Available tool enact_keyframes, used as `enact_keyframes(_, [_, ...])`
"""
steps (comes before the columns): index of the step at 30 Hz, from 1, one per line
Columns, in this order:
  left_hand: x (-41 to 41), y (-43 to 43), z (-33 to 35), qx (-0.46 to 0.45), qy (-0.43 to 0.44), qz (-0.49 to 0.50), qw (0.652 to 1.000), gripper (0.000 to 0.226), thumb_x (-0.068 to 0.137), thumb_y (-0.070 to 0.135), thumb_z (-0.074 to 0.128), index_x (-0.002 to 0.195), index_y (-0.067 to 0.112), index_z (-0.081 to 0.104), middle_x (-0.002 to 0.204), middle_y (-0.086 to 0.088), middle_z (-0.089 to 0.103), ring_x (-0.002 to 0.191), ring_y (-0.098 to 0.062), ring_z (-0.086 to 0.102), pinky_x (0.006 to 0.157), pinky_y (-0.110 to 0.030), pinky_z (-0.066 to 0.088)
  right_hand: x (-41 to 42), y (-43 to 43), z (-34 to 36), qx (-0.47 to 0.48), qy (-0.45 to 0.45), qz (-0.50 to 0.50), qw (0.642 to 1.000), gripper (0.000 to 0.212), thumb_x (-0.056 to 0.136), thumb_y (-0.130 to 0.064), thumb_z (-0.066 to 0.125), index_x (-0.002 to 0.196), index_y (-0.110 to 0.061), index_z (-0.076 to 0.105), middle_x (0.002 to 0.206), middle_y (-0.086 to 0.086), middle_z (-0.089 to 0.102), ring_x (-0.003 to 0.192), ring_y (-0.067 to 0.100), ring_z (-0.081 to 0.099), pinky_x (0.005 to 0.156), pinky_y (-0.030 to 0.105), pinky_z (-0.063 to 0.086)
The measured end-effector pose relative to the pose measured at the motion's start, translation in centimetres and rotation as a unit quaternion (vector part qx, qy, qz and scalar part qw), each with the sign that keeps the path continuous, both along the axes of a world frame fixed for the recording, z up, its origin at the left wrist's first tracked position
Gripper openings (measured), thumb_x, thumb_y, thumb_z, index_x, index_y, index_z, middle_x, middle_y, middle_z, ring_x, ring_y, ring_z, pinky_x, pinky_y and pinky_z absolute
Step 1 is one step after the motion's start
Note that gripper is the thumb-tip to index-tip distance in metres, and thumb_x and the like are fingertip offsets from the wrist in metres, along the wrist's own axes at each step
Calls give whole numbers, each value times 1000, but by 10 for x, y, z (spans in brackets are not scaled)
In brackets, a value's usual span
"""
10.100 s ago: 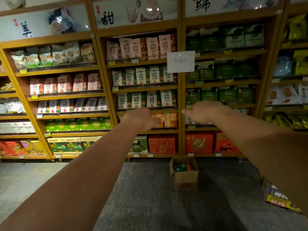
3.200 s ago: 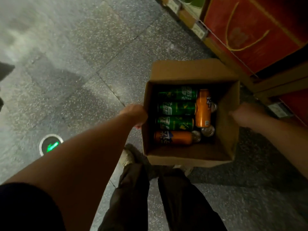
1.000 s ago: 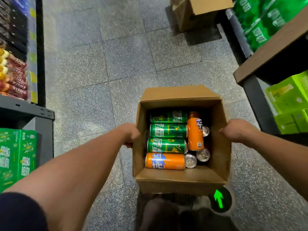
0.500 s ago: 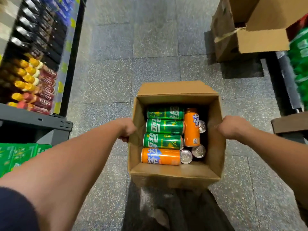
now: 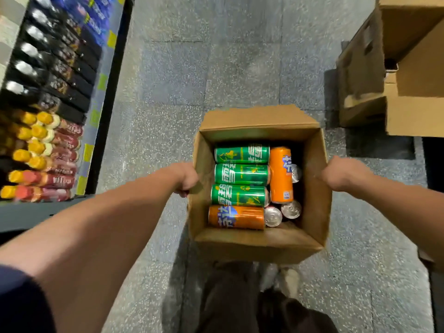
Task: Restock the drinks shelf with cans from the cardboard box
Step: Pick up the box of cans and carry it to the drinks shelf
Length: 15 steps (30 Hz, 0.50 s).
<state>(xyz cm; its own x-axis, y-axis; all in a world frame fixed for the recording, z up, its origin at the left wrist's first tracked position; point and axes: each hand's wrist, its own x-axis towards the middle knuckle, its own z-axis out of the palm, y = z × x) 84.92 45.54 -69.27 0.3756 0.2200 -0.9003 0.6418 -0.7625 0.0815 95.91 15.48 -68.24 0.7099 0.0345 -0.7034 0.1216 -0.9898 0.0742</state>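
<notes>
Zero cans shelved: box in carry, both hands on it

Cardboard box (image 5: 259, 239) hangs open-topped between the two sets of fingers and looks lifted clear of the floor (image 5: 216, 68), above the person's legs. Left hand (image 5: 185, 179) grips the left wall, fingers curled tight at its top edge. Right hand (image 5: 341, 174) grips the right wall, fingers curled over the edge, tips hidden.

Progress, judged: very early. No can is out; the whole load sits inside the box. Drinks shelf (image 5: 48, 140) lies outboard of the left fingers, well apart from the box, with rows of bottles (image 5: 36, 150) on it. Left to do: set the box down, pull cans out, stand them on the shelf.

Orientation: three green cans (image 5: 241, 174) lie flat side by side, long axis running from the left fingers toward the right fingers; which end is the top cannot be told. One orange can (image 5: 236, 217) lies parallel to them, on the person's side. Second orange can (image 5: 281, 174) lies crosswise, long axis pointing away from the person, closer to the right fingers. Upright cans (image 5: 272, 216) show silver ends up, close to the right fingers. Box mouth faces up.

Other cartons (image 5: 396, 68) sit beyond the right fingers.
</notes>
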Motion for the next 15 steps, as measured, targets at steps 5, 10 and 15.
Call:
enact_keyframes(5, [72, 40, 6, -13, -8, 7, 1000, 25, 85, 4, 51, 62, 2, 61, 31, -1, 50, 25, -10, 47, 30, -15, 35, 61, 38, 11, -19, 15, 0, 1000, 30, 93, -28, 54, 111, -7, 65, 122, 17, 63, 112, 34, 60, 82, 32, 47])
enact_keyframes(10, [153, 69, 25, -23, -20, 16, 999, 35, 88, 17, 50, 55, 9, 55, 30, 2, 48, 24, -8, 44, 31, -11, 32, 138, 62, 19, -12, -6, -12, 1000, 28, 90, -20, 50, 109, -6, 65, 120, 17, 63, 108, 36, 60, 84, 38, 50])
enact_keyframes(15, [232, 90, 23, -24, -23, 14, 999, 34, 90, 15, 49, 61, 2, 58, 44, -8, 53, 26, -11, 43, 33, -11, 30, 226, 77, 14, 8, 18, 19, 1000, 33, 90, -23, 46, 109, -4, 66, 121, 17, 62, 109, 36, 60, 77, 35, 45])
